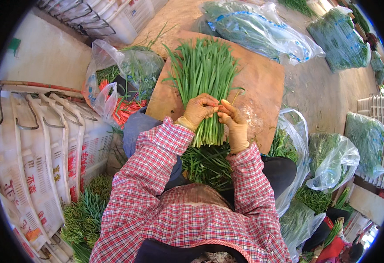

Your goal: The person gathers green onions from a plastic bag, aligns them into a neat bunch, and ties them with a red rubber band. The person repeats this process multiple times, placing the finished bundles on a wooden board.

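A thick bunch of green garlic chives (pixel 208 75) lies on a brown board (pixel 264 82) in front of me, leaves pointing away and cut stems toward me. My left hand (pixel 200 110), in a tan glove, rests across the stems with thumb and fingers pinched. My right hand (pixel 234 125), gloved the same way, meets it at the fingertips on the bunch's right side. A little red, apparently a tie strip (pixel 220 107), shows between the fingertips; most of it is hidden. Loose chive leaves (pixel 208 164) lie below the board, between my knees.
Red tie strips (pixel 129 110) spill from a plastic bag (pixel 103 98) on the left. White plastic crates (pixel 40 157) stand beyond it, with more chives (pixel 83 213) nearby. Bagged greens (pixel 251 29) lie past the board, others (pixel 333 157) to the right. A person in red (pixel 333 248) is lower right.
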Tool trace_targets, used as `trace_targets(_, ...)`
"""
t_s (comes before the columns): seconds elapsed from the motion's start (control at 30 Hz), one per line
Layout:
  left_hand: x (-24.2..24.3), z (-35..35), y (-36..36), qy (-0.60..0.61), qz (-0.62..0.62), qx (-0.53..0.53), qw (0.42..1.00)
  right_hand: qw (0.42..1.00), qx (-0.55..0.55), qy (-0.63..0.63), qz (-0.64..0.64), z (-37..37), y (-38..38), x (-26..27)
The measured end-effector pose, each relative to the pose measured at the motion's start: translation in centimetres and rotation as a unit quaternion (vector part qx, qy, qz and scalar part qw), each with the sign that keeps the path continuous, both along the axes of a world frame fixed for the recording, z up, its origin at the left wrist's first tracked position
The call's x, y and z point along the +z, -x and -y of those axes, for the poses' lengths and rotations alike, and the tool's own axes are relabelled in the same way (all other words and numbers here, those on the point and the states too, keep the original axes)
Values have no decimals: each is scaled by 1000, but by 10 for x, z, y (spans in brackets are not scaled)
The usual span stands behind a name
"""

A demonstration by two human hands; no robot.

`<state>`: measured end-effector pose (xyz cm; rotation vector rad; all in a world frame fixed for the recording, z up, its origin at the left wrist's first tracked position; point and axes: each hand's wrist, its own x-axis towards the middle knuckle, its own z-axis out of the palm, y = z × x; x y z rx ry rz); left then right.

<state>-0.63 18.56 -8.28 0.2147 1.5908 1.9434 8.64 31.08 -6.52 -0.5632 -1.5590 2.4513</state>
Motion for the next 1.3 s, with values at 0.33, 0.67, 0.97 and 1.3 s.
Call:
trace_targets(0.33,3,-10,-3,-56,-79,-1,995,970,-49,-237,2,16,20,-35)
trace_targets(0.67,4,51,-4,121,-117,50,985,994,-107,25,-28,33,18,-22)
trace_targets(0.97,45,32,-7,616,-331,-81,711,812,-41,-577,-74,41,-8,-18)
trace_targets(1.3,25,49,1,518,-275,-77,806,977,-47,-206,-35,40,13,-13)
